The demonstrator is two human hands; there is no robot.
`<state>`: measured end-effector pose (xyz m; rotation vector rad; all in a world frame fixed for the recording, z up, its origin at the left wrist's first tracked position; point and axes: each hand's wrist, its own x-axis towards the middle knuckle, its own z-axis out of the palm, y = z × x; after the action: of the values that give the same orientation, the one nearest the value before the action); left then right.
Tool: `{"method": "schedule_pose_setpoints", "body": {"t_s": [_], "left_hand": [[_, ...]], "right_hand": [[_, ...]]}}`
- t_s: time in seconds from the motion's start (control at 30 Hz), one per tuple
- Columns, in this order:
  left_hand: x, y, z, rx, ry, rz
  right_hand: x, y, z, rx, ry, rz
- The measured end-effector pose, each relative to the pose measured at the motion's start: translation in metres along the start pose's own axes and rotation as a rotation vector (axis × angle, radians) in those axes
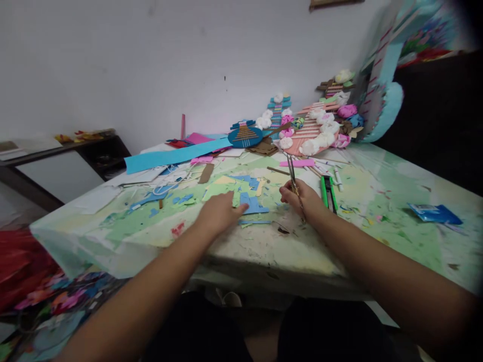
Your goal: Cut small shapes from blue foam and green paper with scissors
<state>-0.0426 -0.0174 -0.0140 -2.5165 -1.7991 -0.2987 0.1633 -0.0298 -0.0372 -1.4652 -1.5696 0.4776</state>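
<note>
In my right hand [302, 196] is a pair of scissors [291, 170], held above the table with the blades pointing away from me. My left hand [221, 211] is over the paper scraps, palm down, with its thumb apart from the fingers; some fingertips are hidden. Beside its thumb lies a piece of blue paper [252, 202]. Light green paper [215, 190] spreads just beyond the left hand. A thin blue strip [255, 221] rests nearer to me. Right of the right hand lies a green and black tool [328, 193], apparently a utility knife.
A patterned cloth covers the table [400, 246]. Toward the wall lie a long blue strip [177, 155], a dark blue stringed craft piece [245, 136] and decorated craft pieces with white puffs [320, 133]. A blue packet [435, 213] lies at right. A large light blue shape [388, 105] stands behind.
</note>
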Motion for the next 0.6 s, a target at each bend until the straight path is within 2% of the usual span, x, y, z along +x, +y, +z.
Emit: {"method": "schedule_pose_setpoints", "body": {"t_s": [0.07, 0.13, 0.23, 0.33, 0.47, 0.6], "left_hand": [[0.006, 0.019, 0.013, 0.038, 0.058, -0.014], [0.011, 0.029, 0.022, 0.043, 0.074, -0.038], [0.018, 0.029, 0.026, 0.015, 0.058, -0.052], [0.027, 0.02, 0.024, -0.047, 0.107, -0.035], [0.035, 0.012, 0.016, -0.268, 0.079, 0.047], [0.038, 0.018, 0.008, -0.598, 0.011, 0.07]], "right_hand": [[0.0, 0.0, 0.0, 0.018, 0.008, -0.018], [-0.001, 0.0, -0.001, 0.032, 0.013, -0.029], [-0.002, -0.001, -0.001, 0.01, -0.003, -0.037], [-0.002, -0.001, 0.0, -0.014, -0.022, -0.051], [-0.001, 0.001, 0.003, 0.016, -0.062, -0.058], [0.0, 0.002, 0.006, 0.182, -0.062, -0.028]]}}
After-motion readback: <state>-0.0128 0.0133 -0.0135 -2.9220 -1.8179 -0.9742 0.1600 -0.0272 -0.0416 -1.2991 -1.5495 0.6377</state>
